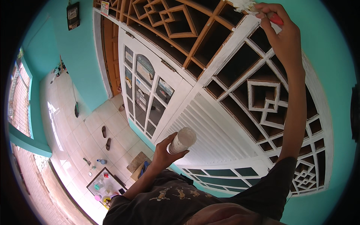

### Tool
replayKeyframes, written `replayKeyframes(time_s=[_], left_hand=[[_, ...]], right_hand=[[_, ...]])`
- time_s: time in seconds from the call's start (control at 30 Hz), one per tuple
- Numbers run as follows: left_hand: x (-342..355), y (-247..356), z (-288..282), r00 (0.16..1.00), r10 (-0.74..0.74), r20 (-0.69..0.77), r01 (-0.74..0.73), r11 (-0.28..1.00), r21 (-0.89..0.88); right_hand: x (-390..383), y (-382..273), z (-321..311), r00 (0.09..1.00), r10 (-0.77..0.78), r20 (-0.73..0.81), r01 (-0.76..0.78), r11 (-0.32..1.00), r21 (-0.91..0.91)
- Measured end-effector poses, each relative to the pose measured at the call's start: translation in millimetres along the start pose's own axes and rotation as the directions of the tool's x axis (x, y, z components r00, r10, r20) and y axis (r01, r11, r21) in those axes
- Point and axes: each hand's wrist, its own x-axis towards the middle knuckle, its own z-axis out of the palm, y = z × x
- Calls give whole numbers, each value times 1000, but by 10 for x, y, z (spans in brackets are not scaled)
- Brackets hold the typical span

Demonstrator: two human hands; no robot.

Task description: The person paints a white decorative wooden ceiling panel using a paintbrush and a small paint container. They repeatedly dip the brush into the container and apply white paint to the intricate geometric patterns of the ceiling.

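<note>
High at the top right, my right hand [279, 32] is closed around a paintbrush [276, 18] with a red handle. White paint covers its bristles, which are at the top edge of the picture against the wooden lattice. Below, at chest height, my left hand [163, 153] grips a pale plastic cup [184, 138] smeared with white. How much it holds I cannot make out. The lattice over the door is still brown wood [198, 48] at upper left, while the lattice panel on the right [262, 84] is white.
A white door [150, 90] with glass panes stands ajar beside a white slatted panel [210, 131]. On the tiled floor are a wooden stool [138, 163], a tray [122, 183] of cups and jars, and dark sandals [108, 144]. An electric meter [73, 16] hangs on the turquoise wall.
</note>
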Motion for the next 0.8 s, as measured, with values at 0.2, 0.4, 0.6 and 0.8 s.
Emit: replayKeyframes(time_s=[0.2,0.4,0.6,0.8], left_hand=[[36,37,-3,999,26,-21,-27,1000,-9],[45,52,-30,998,45,-49,-44,999,8],[4,-32,-42,992,35,-122,-32,999,23],[14,-53,-69,991,42,-129,-38,999,27]], right_hand=[[337,-18,267,991,-82,-103,101,975,196],[824,176,732,981,-190,-44,194,970,145],[805,333,866,997,-58,59,49,988,149],[489,174,544,996,-70,64,67,997,37]])
